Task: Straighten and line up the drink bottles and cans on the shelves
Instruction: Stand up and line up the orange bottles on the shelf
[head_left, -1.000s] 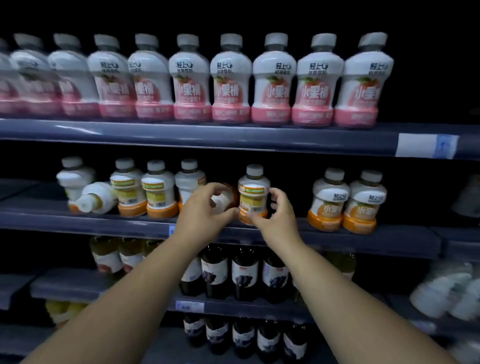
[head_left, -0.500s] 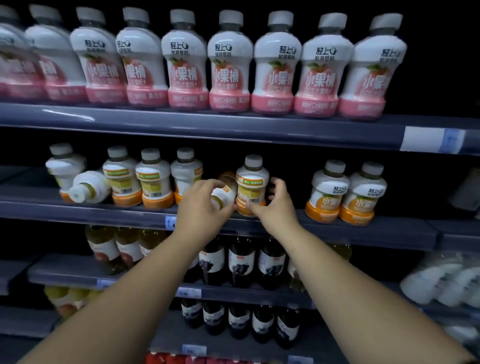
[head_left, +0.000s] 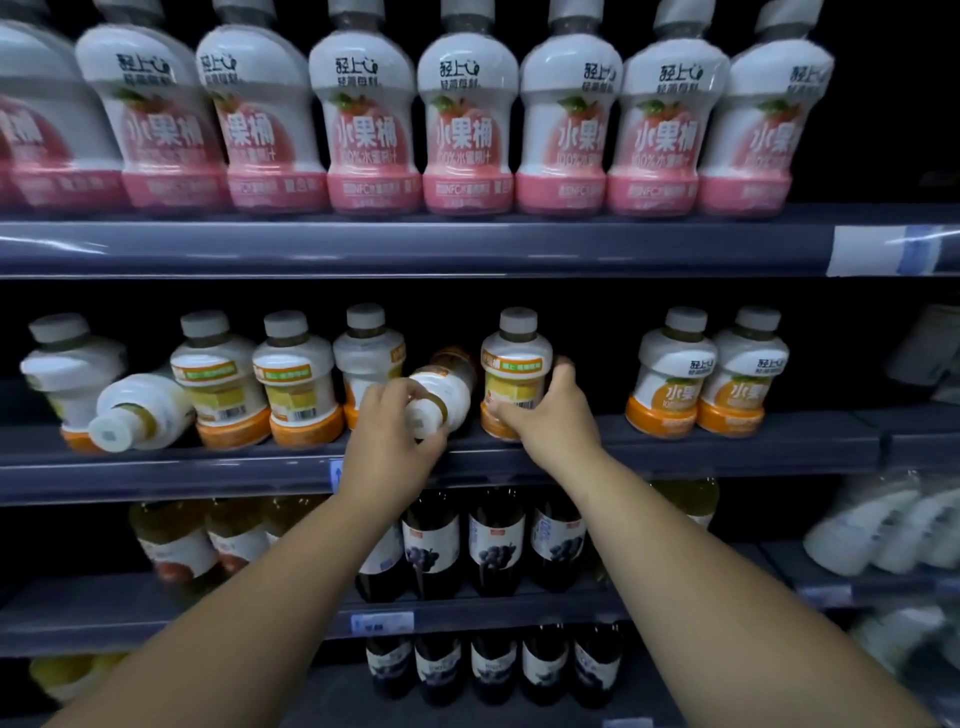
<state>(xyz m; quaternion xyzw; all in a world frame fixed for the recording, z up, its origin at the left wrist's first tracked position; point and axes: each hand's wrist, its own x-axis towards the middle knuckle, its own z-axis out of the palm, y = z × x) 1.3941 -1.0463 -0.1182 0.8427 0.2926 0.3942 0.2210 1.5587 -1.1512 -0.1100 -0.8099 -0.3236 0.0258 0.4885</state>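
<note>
On the middle shelf (head_left: 727, 447) stand several white bottles with orange bases. My left hand (head_left: 387, 441) grips a tipped-over orange bottle (head_left: 444, 387) at its neck; its cap points toward me. Just to the right, my right hand (head_left: 550, 415) holds an upright orange bottle (head_left: 514, 364) round its lower body, its label turned away. Another orange bottle (head_left: 137, 410) lies on its side at the far left, cap forward. Beside it a bottle (head_left: 70, 364) leans. Two bottles (head_left: 706, 374) at the right stand straight, labels forward.
The top shelf (head_left: 415, 244) carries a row of large pink-based bottles (head_left: 467, 119). Below are dark grape-juice bottles (head_left: 493, 540) and amber bottles (head_left: 176, 540). White packs (head_left: 893, 525) lie at the lower right. A gap on the middle shelf separates the held upright bottle from the right pair.
The view has moved closer to the shelves. Both hands stay on the same two bottles; the tipped bottle is drawn a little forward and my right hand wraps further round the upright one.
</note>
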